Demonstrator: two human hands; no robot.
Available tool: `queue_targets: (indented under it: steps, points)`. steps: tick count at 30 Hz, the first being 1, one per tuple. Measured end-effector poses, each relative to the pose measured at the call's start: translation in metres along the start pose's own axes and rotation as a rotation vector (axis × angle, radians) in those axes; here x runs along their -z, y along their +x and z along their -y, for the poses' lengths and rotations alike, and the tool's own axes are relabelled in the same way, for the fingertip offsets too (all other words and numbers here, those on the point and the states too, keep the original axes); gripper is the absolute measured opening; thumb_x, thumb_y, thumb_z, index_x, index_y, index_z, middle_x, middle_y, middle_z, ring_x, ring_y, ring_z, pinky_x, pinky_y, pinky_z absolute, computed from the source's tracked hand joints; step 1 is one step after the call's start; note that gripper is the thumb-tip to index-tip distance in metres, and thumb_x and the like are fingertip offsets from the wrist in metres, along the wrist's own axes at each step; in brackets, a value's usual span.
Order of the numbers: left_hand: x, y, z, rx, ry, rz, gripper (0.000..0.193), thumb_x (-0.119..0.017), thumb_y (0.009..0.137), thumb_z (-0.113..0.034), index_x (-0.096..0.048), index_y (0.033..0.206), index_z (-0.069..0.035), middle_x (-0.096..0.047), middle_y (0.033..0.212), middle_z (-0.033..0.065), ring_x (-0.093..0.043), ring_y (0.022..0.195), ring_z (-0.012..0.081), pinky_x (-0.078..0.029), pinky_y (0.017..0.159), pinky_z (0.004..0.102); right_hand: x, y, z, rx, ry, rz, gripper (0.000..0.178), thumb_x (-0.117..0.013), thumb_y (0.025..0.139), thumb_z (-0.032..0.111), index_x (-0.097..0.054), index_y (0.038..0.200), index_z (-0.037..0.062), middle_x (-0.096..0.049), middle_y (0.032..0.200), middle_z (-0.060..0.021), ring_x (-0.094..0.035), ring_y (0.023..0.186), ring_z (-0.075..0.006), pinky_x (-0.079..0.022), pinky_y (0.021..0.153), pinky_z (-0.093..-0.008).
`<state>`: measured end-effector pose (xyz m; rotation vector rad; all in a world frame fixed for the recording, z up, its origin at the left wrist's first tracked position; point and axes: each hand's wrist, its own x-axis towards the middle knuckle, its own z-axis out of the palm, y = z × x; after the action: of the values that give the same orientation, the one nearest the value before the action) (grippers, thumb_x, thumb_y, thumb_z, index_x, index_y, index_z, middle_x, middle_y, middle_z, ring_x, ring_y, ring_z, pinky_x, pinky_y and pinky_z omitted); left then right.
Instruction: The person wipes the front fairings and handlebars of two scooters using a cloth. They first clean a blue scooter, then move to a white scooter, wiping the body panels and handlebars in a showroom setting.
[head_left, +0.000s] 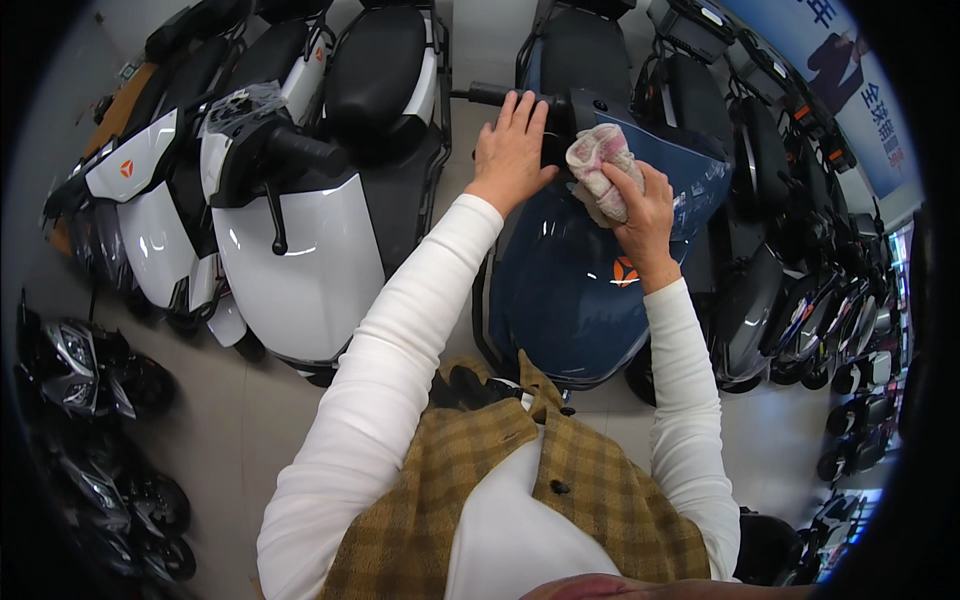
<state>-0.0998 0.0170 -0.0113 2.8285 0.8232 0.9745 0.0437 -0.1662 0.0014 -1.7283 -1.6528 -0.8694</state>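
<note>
In front of me stands a dark blue electric scooter (565, 300) with a glossy front panel and an orange emblem. My right hand (645, 215) grips a crumpled cloth (602, 168), whitish with pink patches, and holds it at the top of the blue panel beside the handlebar. My left hand (512, 150) reaches over the scooter's left handlebar grip (495, 93), with its fingers stretched out and nothing in them. Whether its fingertips touch the grip or hover just above, I cannot tell. The cloth hides part of the handlebar centre.
A white scooter (300, 260) with a brake lever sticking out stands close on my left, and another white scooter (155, 240) is beyond it. Several dark scooters (750, 310) line the right side. More motorcycles (85, 370) stand at the lower left. A blue poster (850, 90) hangs at the upper right.
</note>
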Motion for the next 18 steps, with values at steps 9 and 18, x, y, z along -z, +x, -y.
queue_targets:
  steps: [9, 18]
  points:
    - [-0.004, 0.003, 0.001, 0.015, 0.027, 0.058, 0.099, -0.085, 0.076, -0.048, -0.040, 0.157, -0.012, -0.033, 0.166, 0.0135, -0.025, 0.156, 0.0330, -0.042, 0.112, 0.0521, -0.033, 0.079, 0.011, -0.125, -0.106, -0.004, 0.053, -0.081, 0.074, 0.023, -0.068, 0.125, 0.0229, -0.064, 0.109, -0.0077, -0.062, 0.101, -0.0299, -0.047, 0.079, -0.0439]
    - [-0.002, 0.000, 0.000, -0.007, 0.069, 0.056, 0.093, -0.084, 0.076, -0.044, -0.045, 0.153, -0.007, -0.033, 0.165, 0.0155, -0.025, 0.156, 0.0347, -0.044, 0.111, 0.0516, -0.046, 0.165, -0.008, -0.338, -0.062, 0.558, 0.035, -0.070, 0.085, 0.036, -0.075, 0.112, 0.0147, -0.075, 0.103, -0.0167, -0.073, 0.099, -0.0366, -0.057, 0.087, -0.0478]
